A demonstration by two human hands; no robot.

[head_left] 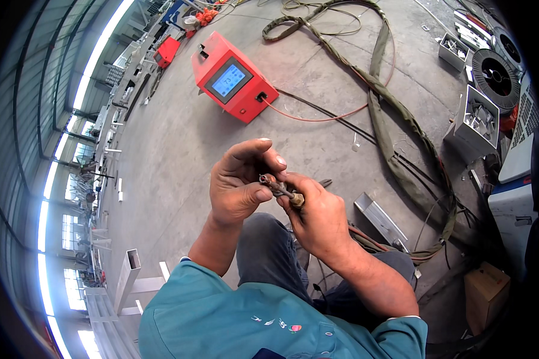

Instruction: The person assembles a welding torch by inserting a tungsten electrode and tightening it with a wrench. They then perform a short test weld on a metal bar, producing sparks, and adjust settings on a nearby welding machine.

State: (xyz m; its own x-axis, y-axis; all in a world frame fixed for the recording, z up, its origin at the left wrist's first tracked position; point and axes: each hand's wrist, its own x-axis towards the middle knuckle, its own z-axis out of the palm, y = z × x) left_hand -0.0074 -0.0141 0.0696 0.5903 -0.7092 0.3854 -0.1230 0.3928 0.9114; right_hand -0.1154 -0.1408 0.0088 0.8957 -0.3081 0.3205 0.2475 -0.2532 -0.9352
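In front of my lap, both hands come together at a small metal fitting [279,188] with a coppery end and a brass-coloured nut. My left hand [233,185] curls round the coppery end, its thumb against the side and its fingers bent above. My right hand [317,209] pinches the fitting near the brass nut, with the fingertips close to those of my left hand. The fingers partly cover the piece, so its exact kind does not show. A dark tip [325,182] pokes out beyond my right hand; whether it belongs to the fitting, I cannot tell.
A red machine [236,84] with a lit screen stands on the concrete floor ahead, a thin red cable plugged into it. A thick sheathed hose bundle [395,119] loops down the right. Metal bins [476,119] and wire spools [495,78] stand at right, near a metal channel [380,220].
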